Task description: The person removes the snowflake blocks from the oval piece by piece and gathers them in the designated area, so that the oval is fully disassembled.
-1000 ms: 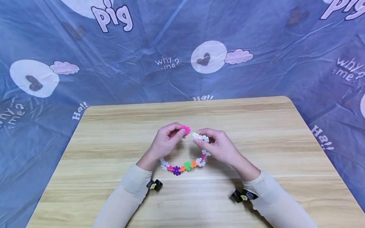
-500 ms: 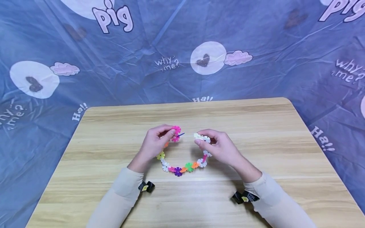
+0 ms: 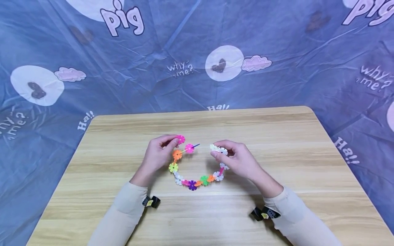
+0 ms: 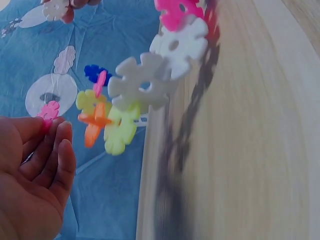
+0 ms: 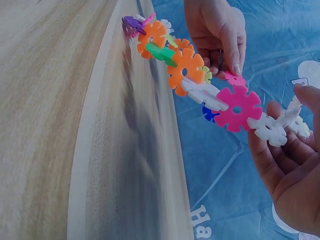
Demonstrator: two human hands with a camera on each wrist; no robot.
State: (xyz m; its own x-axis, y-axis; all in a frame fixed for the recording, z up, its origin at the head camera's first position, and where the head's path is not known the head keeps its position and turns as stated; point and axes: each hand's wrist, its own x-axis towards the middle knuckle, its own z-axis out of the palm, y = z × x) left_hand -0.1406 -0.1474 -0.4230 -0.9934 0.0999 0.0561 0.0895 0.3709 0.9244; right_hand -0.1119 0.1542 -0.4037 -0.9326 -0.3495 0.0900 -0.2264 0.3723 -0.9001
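Between thumb and fingers, the left hand [image 3: 156, 153] pinches a pink notched disc [image 3: 180, 139], also visible in the left wrist view [image 4: 49, 110]. That disc stands apart from a curved chain of interlocked flower-shaped discs in several colours. At the chain's left end are a blue disc [image 3: 196, 146] seen edge-on and a pink one [image 3: 189, 148], just right of the left fingers. The right hand [image 3: 238, 157] grips white discs [image 3: 222, 150] at the chain's other end. Purple [image 3: 192, 185] and green [image 3: 204, 180] discs lie along the near curve. Part of the right end is hidden by the right fingers.
A light wood-grain table [image 3: 123, 130] spreads beneath the hands. Behind it hangs a blue printed cloth [image 3: 147, 85]. Each wrist carries a black camera mount, one on the left [image 3: 151, 201] and one on the right [image 3: 265, 213].
My left hand has drawn leftwards with a pink disc, away from the chain's pink and blue end, which has come into view. My right hand has barely moved and keeps its grip.
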